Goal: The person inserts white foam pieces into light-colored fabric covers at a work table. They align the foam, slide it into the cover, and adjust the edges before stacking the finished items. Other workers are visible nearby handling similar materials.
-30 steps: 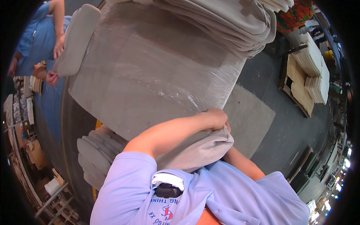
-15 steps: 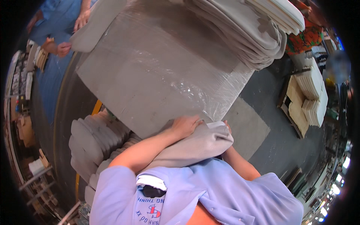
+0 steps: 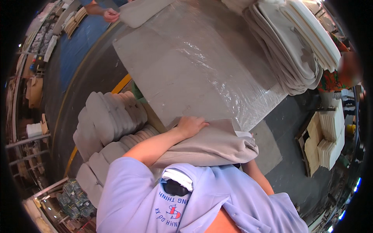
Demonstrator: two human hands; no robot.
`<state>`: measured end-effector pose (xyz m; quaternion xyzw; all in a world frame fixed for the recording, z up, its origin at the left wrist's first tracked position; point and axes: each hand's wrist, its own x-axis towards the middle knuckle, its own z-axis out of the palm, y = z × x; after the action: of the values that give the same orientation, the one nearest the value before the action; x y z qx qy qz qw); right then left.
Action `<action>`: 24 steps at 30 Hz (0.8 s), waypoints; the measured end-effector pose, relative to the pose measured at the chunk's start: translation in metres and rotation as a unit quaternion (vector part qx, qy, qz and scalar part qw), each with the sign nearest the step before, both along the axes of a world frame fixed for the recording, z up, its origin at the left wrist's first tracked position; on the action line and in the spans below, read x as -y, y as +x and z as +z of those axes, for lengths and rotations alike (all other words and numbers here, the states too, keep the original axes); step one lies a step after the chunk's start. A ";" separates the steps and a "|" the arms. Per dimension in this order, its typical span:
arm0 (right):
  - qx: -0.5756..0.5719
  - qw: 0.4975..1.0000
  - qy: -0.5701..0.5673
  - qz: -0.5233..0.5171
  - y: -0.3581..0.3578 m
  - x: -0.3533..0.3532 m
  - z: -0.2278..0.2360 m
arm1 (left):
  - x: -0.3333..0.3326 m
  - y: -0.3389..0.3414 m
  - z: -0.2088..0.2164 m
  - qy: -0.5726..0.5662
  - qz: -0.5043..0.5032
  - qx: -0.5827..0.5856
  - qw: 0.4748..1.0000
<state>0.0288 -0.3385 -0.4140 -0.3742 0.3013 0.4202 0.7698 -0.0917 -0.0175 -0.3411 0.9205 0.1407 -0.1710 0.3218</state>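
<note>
A grey fabric cushion cover (image 3: 210,145) lies bunched across my front, at the near corner of the plastic-wrapped table. My left hand (image 3: 191,126) is on its upper side, fingers together and bent over the cloth, the thumb hidden. At the right end of the cover only the fingertips of my right hand (image 3: 252,136) show, closed at its edge; the rest of that hand is behind the cloth. A white strip (image 3: 243,134) sticks out beside those fingertips. Whether a pad fills the cover is hard to see.
The wrapped table (image 3: 186,73) carries a stack of folded grey covers (image 3: 283,50) and white pads (image 3: 311,35). Grey cushions (image 3: 112,116) stand piled at the left. Across the table, another person's hand (image 3: 111,15) touches a grey piece (image 3: 143,11). White pads (image 3: 330,132) sit right.
My view has swung, so the table and piles sit differently. My left hand lies flatter on the cover, which is spread wider. The other person's grey piece is farther toward the top edge.
</note>
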 end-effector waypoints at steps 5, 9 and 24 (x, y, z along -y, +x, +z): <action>0.002 0.999 0.048 0.019 0.012 0.027 -0.021 | -0.023 -0.019 0.018 -0.055 0.043 -0.033 0.997; 0.183 0.968 -0.137 0.105 0.042 0.045 0.016 | -0.075 -0.088 0.019 -0.065 0.081 -0.148 0.984; 0.697 0.195 -0.082 0.685 -0.075 -0.190 0.259 | -0.062 -0.230 -0.012 -0.255 0.656 0.146 0.696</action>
<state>-0.0457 -0.1489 -0.1547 -0.6355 -0.6994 0.3244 0.0415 -0.3214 0.0442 -0.3527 0.4913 0.6107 0.1907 0.5909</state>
